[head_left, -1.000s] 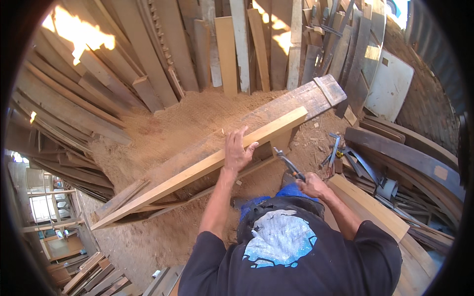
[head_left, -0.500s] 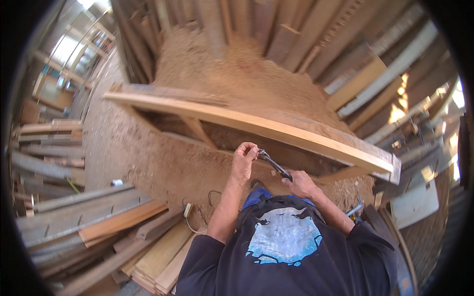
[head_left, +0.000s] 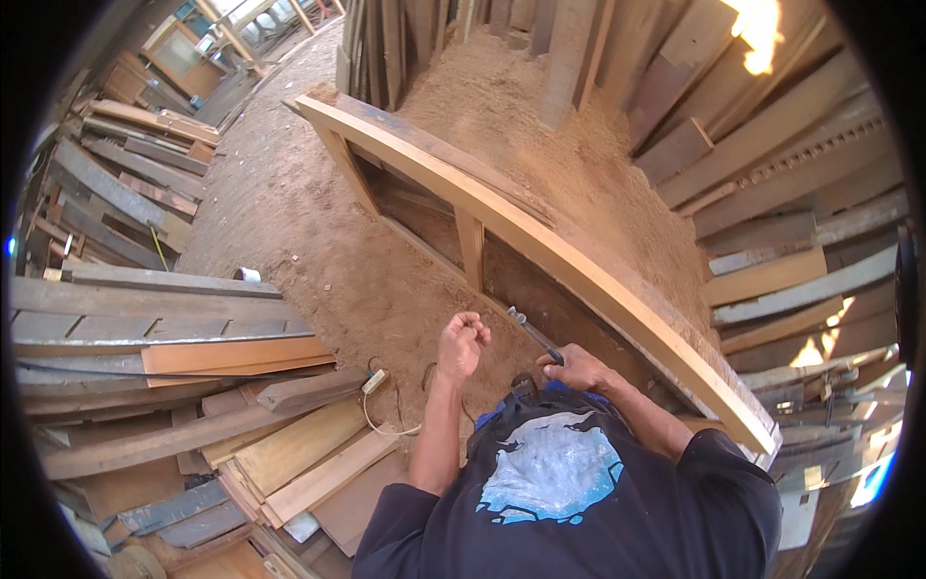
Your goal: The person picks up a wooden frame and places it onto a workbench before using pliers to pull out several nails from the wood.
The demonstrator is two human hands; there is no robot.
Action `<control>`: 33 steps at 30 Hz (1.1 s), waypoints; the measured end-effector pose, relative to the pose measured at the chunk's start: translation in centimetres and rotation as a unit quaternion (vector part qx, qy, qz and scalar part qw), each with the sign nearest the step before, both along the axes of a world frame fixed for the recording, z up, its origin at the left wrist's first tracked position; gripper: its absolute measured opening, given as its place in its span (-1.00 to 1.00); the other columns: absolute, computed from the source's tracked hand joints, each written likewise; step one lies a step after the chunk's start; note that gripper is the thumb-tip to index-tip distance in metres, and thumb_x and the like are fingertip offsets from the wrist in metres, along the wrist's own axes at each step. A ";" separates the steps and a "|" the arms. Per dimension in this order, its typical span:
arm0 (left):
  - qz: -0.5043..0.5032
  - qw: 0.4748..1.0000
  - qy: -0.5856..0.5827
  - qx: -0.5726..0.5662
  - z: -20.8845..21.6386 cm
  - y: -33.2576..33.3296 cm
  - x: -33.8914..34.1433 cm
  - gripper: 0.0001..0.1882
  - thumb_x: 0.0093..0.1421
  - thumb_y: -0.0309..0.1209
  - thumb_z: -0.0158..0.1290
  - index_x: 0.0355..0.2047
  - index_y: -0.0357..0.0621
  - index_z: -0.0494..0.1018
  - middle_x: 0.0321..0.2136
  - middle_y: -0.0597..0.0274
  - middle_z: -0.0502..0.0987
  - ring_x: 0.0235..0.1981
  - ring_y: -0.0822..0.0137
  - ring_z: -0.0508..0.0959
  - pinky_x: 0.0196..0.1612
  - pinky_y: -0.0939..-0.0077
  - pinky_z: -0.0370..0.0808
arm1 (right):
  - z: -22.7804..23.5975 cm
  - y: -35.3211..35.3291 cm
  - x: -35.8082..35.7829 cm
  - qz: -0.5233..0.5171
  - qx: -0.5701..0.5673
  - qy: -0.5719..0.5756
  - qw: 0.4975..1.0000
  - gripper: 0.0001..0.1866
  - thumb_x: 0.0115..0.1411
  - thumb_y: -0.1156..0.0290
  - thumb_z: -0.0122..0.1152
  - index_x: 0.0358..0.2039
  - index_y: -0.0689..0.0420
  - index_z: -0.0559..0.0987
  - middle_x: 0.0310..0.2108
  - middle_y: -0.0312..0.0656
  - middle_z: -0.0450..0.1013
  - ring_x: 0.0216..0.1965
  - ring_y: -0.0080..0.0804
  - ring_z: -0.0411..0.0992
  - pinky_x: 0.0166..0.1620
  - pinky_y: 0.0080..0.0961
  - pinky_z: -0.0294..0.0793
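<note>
My right hand [head_left: 579, 369] grips the dark handle of a hammer [head_left: 538, 338]. Its metal head points up and left, beside the near edge of a pale wooden frame [head_left: 569, 265]. My left hand [head_left: 463, 345] is raised just left of the hammer head, apart from it. Its fingers are curled together; anything between them is too small to make out. The frame runs diagonally from far left to near right in front of me. A short crosspiece [head_left: 471, 249] joins its two long rails, and a greyish timber lies along its far side.
Stacked boards [head_left: 174, 338] lie to my left, with a white power strip [head_left: 374, 381] and its cord near my left forearm. Planks [head_left: 772, 203] lean along the right and far sides. Sawdust [head_left: 289, 232] covers the ground. A small white cup-like item [head_left: 248, 275] sits by the boards.
My left hand has come away from the hammer head and moved left. The hammer stays in my right hand. My view has turned, so the frame now slants more steeply.
</note>
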State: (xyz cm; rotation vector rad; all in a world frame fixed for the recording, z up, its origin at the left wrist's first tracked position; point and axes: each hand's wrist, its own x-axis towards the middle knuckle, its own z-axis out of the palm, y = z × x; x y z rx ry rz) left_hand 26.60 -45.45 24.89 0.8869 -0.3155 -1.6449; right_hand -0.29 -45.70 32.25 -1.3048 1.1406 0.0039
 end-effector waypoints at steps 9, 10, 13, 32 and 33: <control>-0.108 0.809 -0.577 -0.028 3.1 -5.5 -0.5 -0.66 0.18 -0.32 0.07 -0.10 -0.27 0.48 -0.52 0.13 0.51 -0.53 0.22 0.49 -0.40 0.32 0.44 | 2.9 -8.7 3.7 0.090 0.016 -0.079 0.993 -0.61 0.20 0.34 0.14 -0.01 0.25 0.58 -0.14 -0.09 0.58 -0.09 -0.39 0.48 0.01 -0.41 0.43; -0.203 0.744 -0.636 0.003 4.5 -6.4 -0.4 -0.61 0.18 -0.24 0.10 -0.10 -0.28 0.50 -0.51 0.00 0.54 -0.50 0.14 0.53 -0.35 0.28 0.46 | 1.0 -8.9 3.6 0.083 -0.010 -0.107 0.991 -0.61 0.19 0.34 0.15 0.00 0.24 0.58 -0.17 -0.13 0.57 -0.11 -0.41 0.47 -0.02 -0.42 0.43; -0.300 0.716 -0.628 -0.060 1.8 -9.2 3.1 -0.63 0.23 -0.19 0.08 -0.20 -0.31 0.54 -0.51 0.03 0.56 -0.43 0.34 0.54 -0.32 0.32 0.44 | -2.2 -10.1 6.9 0.047 -0.071 -0.129 0.988 -0.62 0.19 0.35 0.14 -0.01 0.23 0.58 -0.21 -0.19 0.56 -0.17 -0.47 0.46 -0.07 -0.46 0.44; -0.226 0.766 -0.564 -0.210 4.4 -32.2 15.9 -0.79 0.16 -0.32 0.19 -0.27 -0.19 0.55 -0.63 0.36 0.47 -0.59 0.53 0.39 -0.46 0.54 0.39 | -11.7 -14.6 27.6 -0.526 0.170 -0.308 0.775 -0.59 0.34 0.40 0.04 0.19 0.06 0.35 -0.29 -0.30 0.45 -0.31 -0.47 0.45 -0.19 -0.41 0.51; -0.198 0.718 -0.610 -0.272 5.5 -33.7 16.2 -0.79 0.15 -0.30 0.18 -0.30 -0.15 0.56 -0.67 0.28 0.48 -0.61 0.40 0.46 -0.47 0.47 0.42 | -11.7 -15.0 28.1 -0.518 0.166 -0.329 0.772 -0.63 0.35 0.41 0.03 0.16 0.06 0.36 -0.20 -0.22 0.51 -0.20 -0.38 0.52 -0.10 -0.31 0.55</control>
